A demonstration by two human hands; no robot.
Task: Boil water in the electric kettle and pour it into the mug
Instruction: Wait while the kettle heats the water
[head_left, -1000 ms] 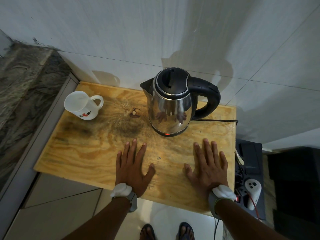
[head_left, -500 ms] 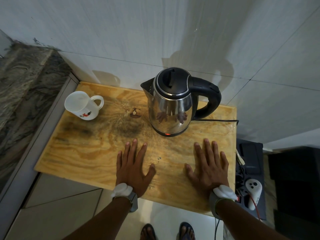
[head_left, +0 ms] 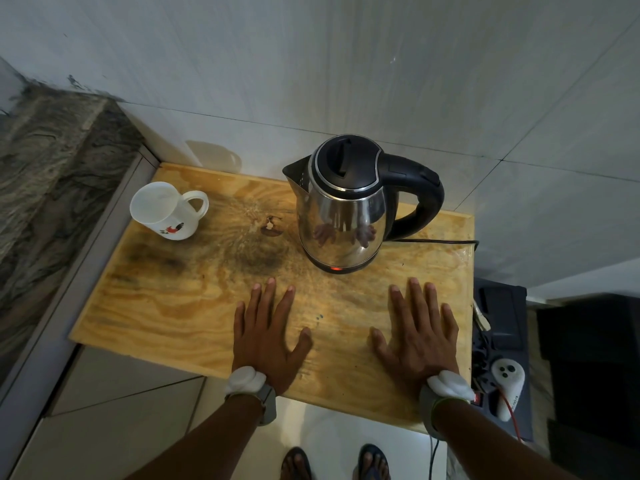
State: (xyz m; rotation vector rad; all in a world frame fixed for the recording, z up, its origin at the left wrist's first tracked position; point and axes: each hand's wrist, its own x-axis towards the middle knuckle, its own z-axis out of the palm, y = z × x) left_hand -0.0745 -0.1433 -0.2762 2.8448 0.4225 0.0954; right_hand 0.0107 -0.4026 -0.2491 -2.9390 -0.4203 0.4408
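A steel electric kettle [head_left: 343,216] with a black lid and handle stands on its base at the back of a plywood board [head_left: 194,296]. A red light glows at the base front. Its spout points left and its lid is down. A white mug [head_left: 165,211] with a small rooster print stands at the board's back left, handle to the right, nothing visible inside. My left hand [head_left: 268,336] lies flat on the board, fingers spread, in front of the kettle. My right hand [head_left: 417,332] lies flat the same way further right. Both hold nothing.
The kettle's black cord [head_left: 440,241] runs right over the board's edge. A power strip with a white controller [head_left: 507,379] sits low on the right. A marble ledge [head_left: 45,174] rises on the left, a tiled wall behind. My sandalled feet show below.
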